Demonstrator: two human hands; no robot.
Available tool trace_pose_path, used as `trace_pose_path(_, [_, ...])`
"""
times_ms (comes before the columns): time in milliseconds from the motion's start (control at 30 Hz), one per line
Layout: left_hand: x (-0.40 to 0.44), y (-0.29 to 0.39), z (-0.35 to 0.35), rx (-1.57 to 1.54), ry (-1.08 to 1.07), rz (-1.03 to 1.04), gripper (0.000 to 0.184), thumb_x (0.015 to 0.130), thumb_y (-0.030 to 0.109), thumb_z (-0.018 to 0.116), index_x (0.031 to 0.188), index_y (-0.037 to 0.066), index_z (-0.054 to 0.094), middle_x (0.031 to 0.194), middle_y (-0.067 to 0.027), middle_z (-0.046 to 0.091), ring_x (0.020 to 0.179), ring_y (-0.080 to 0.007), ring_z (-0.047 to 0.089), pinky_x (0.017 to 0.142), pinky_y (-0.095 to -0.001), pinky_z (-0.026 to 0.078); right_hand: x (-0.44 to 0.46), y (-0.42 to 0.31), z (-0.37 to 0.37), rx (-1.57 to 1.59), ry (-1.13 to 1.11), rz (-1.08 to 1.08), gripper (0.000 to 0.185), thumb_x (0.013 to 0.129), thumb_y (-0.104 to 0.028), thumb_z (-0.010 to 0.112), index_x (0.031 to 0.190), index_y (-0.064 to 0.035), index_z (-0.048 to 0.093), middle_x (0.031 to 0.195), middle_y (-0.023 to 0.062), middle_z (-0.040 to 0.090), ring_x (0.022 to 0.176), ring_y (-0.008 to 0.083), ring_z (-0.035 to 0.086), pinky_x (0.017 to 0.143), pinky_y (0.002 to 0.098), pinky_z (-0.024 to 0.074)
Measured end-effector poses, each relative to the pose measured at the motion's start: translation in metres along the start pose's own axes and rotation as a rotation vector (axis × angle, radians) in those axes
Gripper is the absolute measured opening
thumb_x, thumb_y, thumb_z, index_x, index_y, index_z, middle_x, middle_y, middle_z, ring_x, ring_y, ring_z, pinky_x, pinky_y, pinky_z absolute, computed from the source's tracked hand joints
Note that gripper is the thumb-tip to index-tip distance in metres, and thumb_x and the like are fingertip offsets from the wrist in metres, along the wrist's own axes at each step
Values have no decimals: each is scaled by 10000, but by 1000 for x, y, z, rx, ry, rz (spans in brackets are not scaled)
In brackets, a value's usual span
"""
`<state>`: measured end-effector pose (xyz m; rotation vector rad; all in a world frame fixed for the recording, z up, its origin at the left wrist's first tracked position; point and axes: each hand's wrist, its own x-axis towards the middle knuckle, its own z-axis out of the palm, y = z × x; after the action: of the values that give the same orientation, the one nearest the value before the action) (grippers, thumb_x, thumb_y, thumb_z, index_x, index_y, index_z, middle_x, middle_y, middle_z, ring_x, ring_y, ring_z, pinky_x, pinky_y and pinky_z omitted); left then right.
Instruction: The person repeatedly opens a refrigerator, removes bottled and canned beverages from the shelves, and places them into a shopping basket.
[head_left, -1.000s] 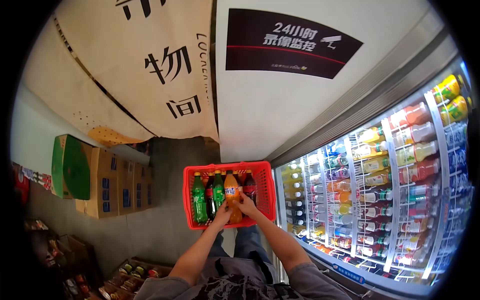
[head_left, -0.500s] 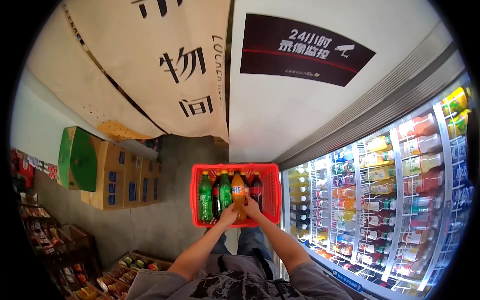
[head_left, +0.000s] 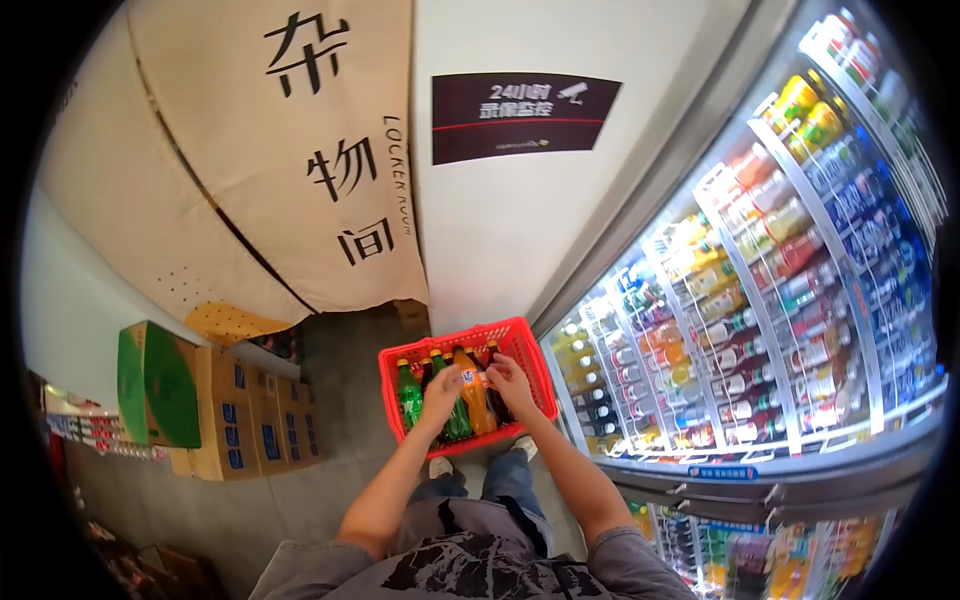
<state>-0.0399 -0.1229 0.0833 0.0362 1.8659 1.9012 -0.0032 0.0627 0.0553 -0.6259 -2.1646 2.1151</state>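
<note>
A red plastic basket (head_left: 545, 385) sits in front of my legs with several soda bottles in it. Green bottles (head_left: 408, 393) stand at its left and middle, and dark bottles are partly hidden among them. Between my hands is an orange bottle (head_left: 475, 405) with a blue and white label. My left hand (head_left: 440, 395) is at its left side near the label, fingers bent, partly over a green bottle. At the right, my right hand (head_left: 512, 385) has bent fingers close to the bottle's upper part; whether they touch it is hard to tell.
A lit drinks cooler (head_left: 735, 475) fills the right side. Cardboard boxes (head_left: 235, 410) and a green box (head_left: 158, 385) stand at the left. A cloth curtain (head_left: 230, 150) hangs beside a white wall (head_left: 480, 230) with a dark sign (head_left: 525, 118).
Both hands have moved up from the orange bottle's lower part toward its label and top. The view has turned, showing more of the cooler, its lower section and my shoes.
</note>
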Motion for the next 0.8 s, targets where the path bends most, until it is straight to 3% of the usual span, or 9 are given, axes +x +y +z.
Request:
trace_pose_path(67, [-5, 31, 2, -34, -50, 40, 430, 964, 187, 589, 1358, 42, 497, 1293, -131, 590, 1163, -191, 560, 964, -315, 442, -20, -38, -4, 173, 48, -37, 417, 928, -140, 643, 1313, -42, 519, 1133, 115, 644, 1005, 164, 629, 844, 274, 511])
trace_pose_path(200, [-11, 90, 26, -97, -172, 193, 423, 971, 157, 575, 1356, 9, 484, 1314, -146, 566, 1183, -196, 545, 1017, -326, 424, -47, -79, -35, 301, 128, -230, 400, 961, -110, 599, 1337, -29, 489, 1144, 85, 617, 1012, 123, 596, 866, 241, 486])
trace_pose_path(333, [-24, 131, 70, -173, -318, 290, 429, 980, 166, 564, 1359, -12, 469, 1302, -145, 568, 1176, -192, 549, 1016, -324, 428, -94, -136, -82, 378, 259, -271, 397, 972, -112, 580, 1344, -21, 477, 1157, 87, 603, 1051, 122, 583, 872, 233, 482])
trace_pose_path(533, [-86, 187, 163, -180, -455, 390, 410, 981, 195, 565, 1345, 20, 498, 1270, -130, 593, 1100, -191, 589, 967, -315, 441, -176, -176, -172, 280, 446, -461, 399, 974, -152, 583, 1339, -19, 493, 1199, 107, 597, 1048, 154, 599, 875, 286, 485])
trace_pose_path(800, [-179, 175, 294, -153, -778, 421, 389, 974, 176, 581, 1324, 18, 519, 1204, -113, 617, 1072, -170, 589, 957, -301, 438, -334, -191, -266, 183, 778, -604, 370, 977, -167, 575, 1299, 4, 514, 1191, 122, 610, 1069, 187, 604, 908, 309, 479])
